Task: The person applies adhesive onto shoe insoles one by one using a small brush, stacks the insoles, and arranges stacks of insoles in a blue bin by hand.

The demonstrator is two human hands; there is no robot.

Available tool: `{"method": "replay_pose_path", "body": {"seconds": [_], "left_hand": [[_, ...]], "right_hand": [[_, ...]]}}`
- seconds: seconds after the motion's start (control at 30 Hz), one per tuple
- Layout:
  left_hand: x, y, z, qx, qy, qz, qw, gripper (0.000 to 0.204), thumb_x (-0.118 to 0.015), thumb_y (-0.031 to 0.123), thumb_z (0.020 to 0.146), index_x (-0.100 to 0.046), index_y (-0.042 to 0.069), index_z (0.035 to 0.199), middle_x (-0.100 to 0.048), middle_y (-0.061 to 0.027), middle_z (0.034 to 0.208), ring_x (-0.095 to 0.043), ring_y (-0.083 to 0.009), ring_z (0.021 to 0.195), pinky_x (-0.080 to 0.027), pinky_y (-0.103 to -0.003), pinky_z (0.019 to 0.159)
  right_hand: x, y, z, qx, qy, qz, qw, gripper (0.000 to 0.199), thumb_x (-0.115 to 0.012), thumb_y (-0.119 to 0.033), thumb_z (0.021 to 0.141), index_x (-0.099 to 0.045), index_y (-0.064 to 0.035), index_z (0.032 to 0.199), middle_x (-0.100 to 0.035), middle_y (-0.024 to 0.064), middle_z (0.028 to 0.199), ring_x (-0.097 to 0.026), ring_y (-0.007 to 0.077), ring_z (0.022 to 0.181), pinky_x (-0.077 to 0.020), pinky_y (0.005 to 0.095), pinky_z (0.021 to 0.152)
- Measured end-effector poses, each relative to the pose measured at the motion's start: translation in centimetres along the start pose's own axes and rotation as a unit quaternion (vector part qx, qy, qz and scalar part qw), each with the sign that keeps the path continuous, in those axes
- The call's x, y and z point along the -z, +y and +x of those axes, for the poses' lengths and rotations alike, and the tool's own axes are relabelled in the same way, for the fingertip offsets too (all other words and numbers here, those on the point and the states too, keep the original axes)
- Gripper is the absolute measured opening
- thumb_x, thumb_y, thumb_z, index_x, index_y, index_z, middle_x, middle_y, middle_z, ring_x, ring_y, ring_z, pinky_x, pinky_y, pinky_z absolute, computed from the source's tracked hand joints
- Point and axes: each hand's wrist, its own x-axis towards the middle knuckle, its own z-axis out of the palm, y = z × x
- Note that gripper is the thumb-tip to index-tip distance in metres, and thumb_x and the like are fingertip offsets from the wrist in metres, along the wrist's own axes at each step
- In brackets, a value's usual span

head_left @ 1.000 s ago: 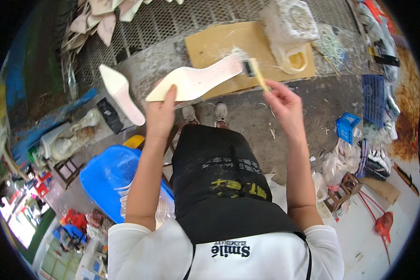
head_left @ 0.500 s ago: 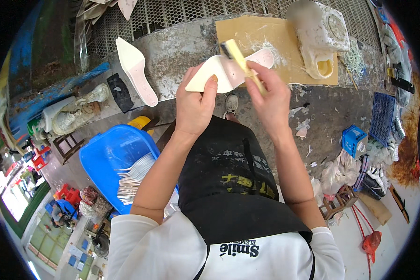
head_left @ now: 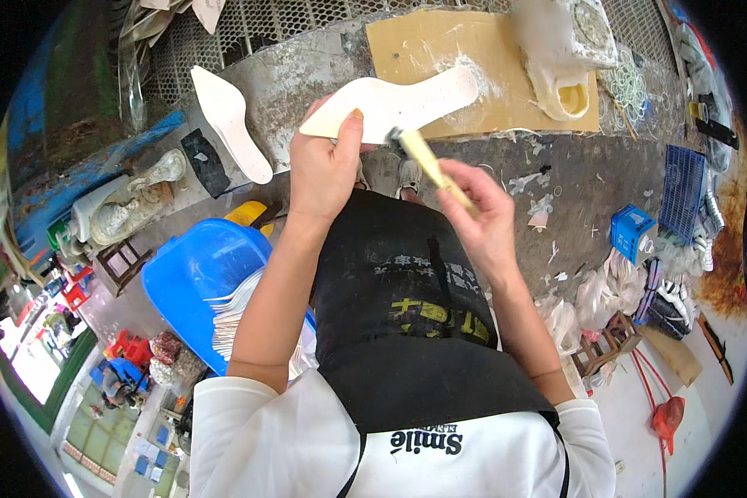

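A grey, stained work ledge (head_left: 307, 62) crosses the upper part of the frame, with metal mesh (head_left: 261, 25) beyond it. Below, a dark floor (head_left: 556, 199) is littered with pale scraps. A tan cardboard sheet (head_left: 407, 41) lies on the ledge at upper centre; on its right side stands a crusted white container (head_left: 548, 70) with a yellowish opening, and tangled pale strands (head_left: 627, 91) lie just beside.

At centre, above the ledge's near edge, the left hand holds 1 pale shoe-shaped piece (head_left: 398, 104) by its pointed end, thumb on top, fingers beneath. The right hand (head_left: 479, 207) grips a pale-handled brush (head_left: 423, 158), fingers closed around the handle; its dark bristles are at the piece's lower edge, contact unclear.

A 2nd shoe-shaped piece (head_left: 231, 120) lies at upper left, near a black pad (head_left: 205, 162). At lower left, the left forearm partly blocks a blue tub (head_left: 183, 282) and its pale stack (head_left: 234, 319).
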Motion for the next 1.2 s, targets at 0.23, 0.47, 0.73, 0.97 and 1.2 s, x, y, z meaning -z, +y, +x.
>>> {"method": "replay_pose_path", "body": {"seconds": [0.23,0.47,0.73,0.97,1.2], "left_hand": [[0.1,0.5,0.0,0.022,-0.007,0.012,1.000,0.031,-0.056,0.014,0.100,-0.062,-0.008,0.121,-0.069,-0.0122,0.109,-0.069,-0.0181,0.093,-0.061,-0.032,0.077],[1.5,-0.1,0.0,0.076,0.033,-0.015,0.996,0.032,-0.057,0.015,0.100,-0.062,-0.007,0.123,-0.068,-0.0137,0.114,-0.069,-0.0206,0.098,-0.061,-0.033,0.081],[1.8,0.0,0.0,0.068,0.016,0.012,0.998,0.034,-0.056,0.016,0.101,-0.060,-0.006,0.126,-0.068,-0.0130,0.113,-0.069,-0.0201,0.098,-0.061,-0.033,0.080],[2.0,-0.5,0.3,0.034,-0.015,0.048,0.998,0.037,-0.056,0.015,0.101,-0.054,-0.003,0.133,-0.067,-0.0122,0.114,-0.068,-0.0183,0.096,-0.060,-0.032,0.078],[1.6,4.2,-0.1,0.068,-0.093,0.010,0.993,0.048,-0.064,0.000,0.091,-0.051,0.006,0.137,-0.066,-0.0099,0.113,-0.068,-0.0143,0.086,-0.057,-0.024,0.071]], "right_hand": [[1.9,2.6,1.0,0.006,0.143,-0.103,0.984,0.031,-0.072,-0.006,0.085,-0.070,-0.0111,0.116,-0.068,0.0099,0.090,-0.066,0.0214,0.081,-0.0530,0.0332,0.074],[4.5,4.9,4.6,0.018,0.133,-0.206,0.969,0.028,-0.070,-0.014,0.085,-0.070,-0.0112,0.114,-0.068,0.0167,0.090,-0.067,0.0341,0.086,-0.0529,0.0434,0.076],[1.3,-1.3,7.2,0.132,-0.003,-0.255,0.958,0.030,-0.069,-0.015,0.087,-0.069,-0.0129,0.117,-0.070,0.0154,0.104,-0.068,0.0320,0.094,-0.0540,0.0401,0.083],[4.4,1.5,9.4,0.099,0.098,-0.282,0.949,0.034,-0.070,-0.008,0.086,-0.070,-0.0102,0.120,-0.072,0.0144,0.110,-0.070,0.0289,0.098,-0.0540,0.0385,0.088],[9.5,3.7,7.5,0.060,0.213,-0.187,0.957,0.029,-0.073,-0.016,0.085,-0.072,-0.0137,0.114,-0.072,0.0134,0.101,-0.071,0.0281,0.092,-0.0542,0.0365,0.082]]}}
